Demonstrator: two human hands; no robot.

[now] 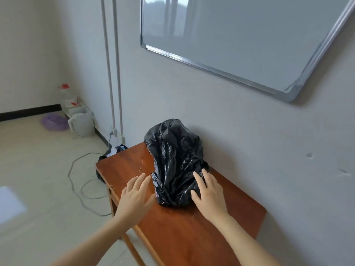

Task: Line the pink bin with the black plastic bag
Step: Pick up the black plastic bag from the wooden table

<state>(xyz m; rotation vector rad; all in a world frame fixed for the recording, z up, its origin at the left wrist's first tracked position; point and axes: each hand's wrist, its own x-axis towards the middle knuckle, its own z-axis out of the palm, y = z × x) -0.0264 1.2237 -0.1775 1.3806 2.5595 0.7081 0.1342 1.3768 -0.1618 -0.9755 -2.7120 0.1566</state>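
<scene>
Head view: we hold our left hand (134, 196) and right hand (208, 191) spread, fingers apart, flanking the crinkled glossy black plastic bag (174, 162). Our right fingers touch its gathered folds; our left hovers just beside. It stands bunched upright on the scratched reddish wooden table (184, 233), below a metal-framed whiteboard (240, 39).

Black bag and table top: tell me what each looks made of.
Black bag: thin plastic film, glossy; it crumples into sharp folds with bright glints. Table: looks like reddish-brown wood or wood veneer, smooth with a slight sheen; faint grain and pale scratches show.
</scene>
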